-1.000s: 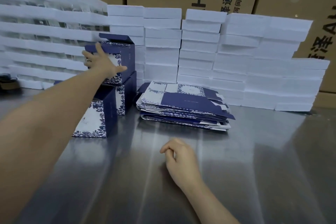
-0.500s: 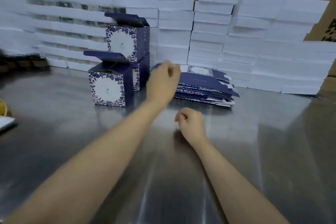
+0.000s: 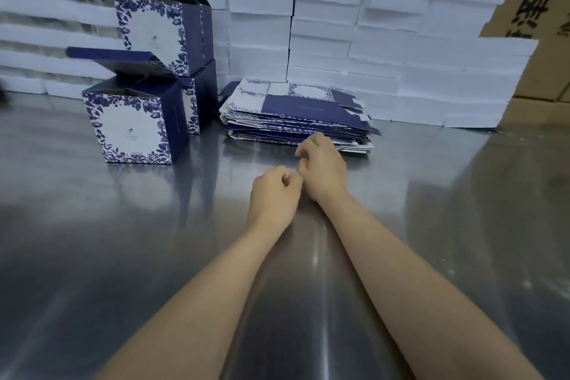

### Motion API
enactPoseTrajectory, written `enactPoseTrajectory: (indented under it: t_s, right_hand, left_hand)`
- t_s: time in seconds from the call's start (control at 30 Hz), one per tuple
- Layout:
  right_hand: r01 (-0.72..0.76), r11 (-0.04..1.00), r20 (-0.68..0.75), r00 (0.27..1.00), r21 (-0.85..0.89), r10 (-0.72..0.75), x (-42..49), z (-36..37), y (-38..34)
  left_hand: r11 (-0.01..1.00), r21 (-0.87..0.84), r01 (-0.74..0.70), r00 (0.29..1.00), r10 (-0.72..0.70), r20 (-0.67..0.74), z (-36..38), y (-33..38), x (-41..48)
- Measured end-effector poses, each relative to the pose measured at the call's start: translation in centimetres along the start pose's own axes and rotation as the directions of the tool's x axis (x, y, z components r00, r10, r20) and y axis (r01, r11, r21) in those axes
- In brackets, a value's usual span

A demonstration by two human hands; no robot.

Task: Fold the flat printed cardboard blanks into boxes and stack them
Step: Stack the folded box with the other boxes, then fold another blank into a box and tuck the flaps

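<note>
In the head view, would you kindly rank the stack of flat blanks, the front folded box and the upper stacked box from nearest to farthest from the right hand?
1. The stack of flat blanks, directly beyond the right hand, at its fingertips.
2. The front folded box, off to the left on the table.
3. The upper stacked box, farther back left, resting atop another box.

White foam trays [image 3: 401, 40] stacked on steel table [image 3: 92, 241], brown cartons [image 3: 543, 25] behind
</note>
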State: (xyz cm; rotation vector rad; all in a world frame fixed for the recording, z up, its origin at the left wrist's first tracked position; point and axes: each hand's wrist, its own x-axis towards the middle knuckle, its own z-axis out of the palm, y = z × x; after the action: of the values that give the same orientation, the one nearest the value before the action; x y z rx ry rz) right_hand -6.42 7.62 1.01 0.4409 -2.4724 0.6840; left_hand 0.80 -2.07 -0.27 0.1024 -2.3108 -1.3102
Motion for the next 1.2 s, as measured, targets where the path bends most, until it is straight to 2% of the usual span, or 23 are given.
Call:
enactPoseTrajectory:
  t_s: [0.07, 0.17, 0.27, 0.33, 0.47, 0.57, 0.7, 0.73, 0.8, 0.87, 0.97, 1.07, 1.2]
  right_hand:
    - [0.016, 0.996, -0.047, 0.999, -0.089, -0.020, 1.0, 0.8, 0.6]
    - [-0.056, 0.982, 0.015, 0.998, -0.181, 0.059, 2.8, 1.7, 1.6]
    - [-0.082, 0.976, 0.098, 0.990, -0.203, 0.104, 4.2, 2.6, 2.6]
    - [-0.098, 0.974, 0.091, 0.989, -0.203, 0.119, 5.0, 2.9, 3.1]
    - [-0.046, 0.985, 0.011, 0.999, -0.166, 0.049, 6.0, 3.0, 3.9]
    - [-0.055, 0.986, 0.025, 0.998, -0.160, 0.059, 6.3, 3.4, 4.2]
    - [-0.049, 0.965, 0.092, 0.993, -0.256, 0.075, 6.4, 3.8, 4.7]
    - [-0.055, 0.963, 0.068, 0.995, -0.262, 0.075, 6.4, 3.8, 4.8]
    - [-0.050, 0.970, -0.093, 0.995, -0.238, 0.028, 6.4, 3.6, 4.6]
    - [-0.005, 0.992, -0.332, 0.942, -0.127, -0.038, 6.0, 2.9, 4.0]
    - [0.102, 0.987, -0.623, 0.782, 0.120, -0.005, 4.7, 1.0, 3.8]
    - [0.117, 0.952, -0.752, 0.643, 0.284, 0.145, 2.4, -1.3, 3.7]
    - [0.083, 0.877, -0.780, 0.502, 0.474, 0.374, -0.6, -4.8, 3.4]
  left_hand:
    - [1.000, -0.021, -0.014, 1.000, 0.014, 0.009, 0.3, -0.2, 0.2]
    - [0.999, -0.054, -0.007, 1.000, 0.008, 0.002, 0.6, -0.2, 0.6]
    - [0.999, -0.046, -0.019, 1.000, 0.019, -0.013, 0.9, -0.3, 1.0]
    - [0.999, -0.036, -0.010, 1.000, 0.009, -0.018, 1.1, -0.4, 1.2]
    - [1.000, -0.024, -0.009, 1.000, 0.009, -0.005, 1.5, -0.8, 1.3]
    - [1.000, 0.009, -0.013, 1.000, 0.013, -0.001, 1.5, -0.6, 1.4]
    - [0.999, 0.044, -0.001, 1.000, 0.000, 0.003, 1.6, -0.7, 1.3]
    - [0.998, 0.056, 0.002, 1.000, -0.002, 0.004, 1.6, -0.7, 1.2]
    - [0.995, 0.095, -0.003, 1.000, 0.002, 0.006, 1.7, -0.6, 1.1]
    - [0.993, 0.121, -0.011, 1.000, 0.010, 0.009, 1.6, -0.5, 1.2]
    - [0.991, 0.134, -0.027, 0.999, 0.023, 0.033, 1.5, -0.3, 1.2]
    - [0.997, 0.083, -0.002, 0.998, -0.003, 0.056, 1.2, -0.1, 1.2]
    - [0.986, -0.161, 0.048, 0.996, -0.035, 0.080, 0.4, 0.0, 1.2]
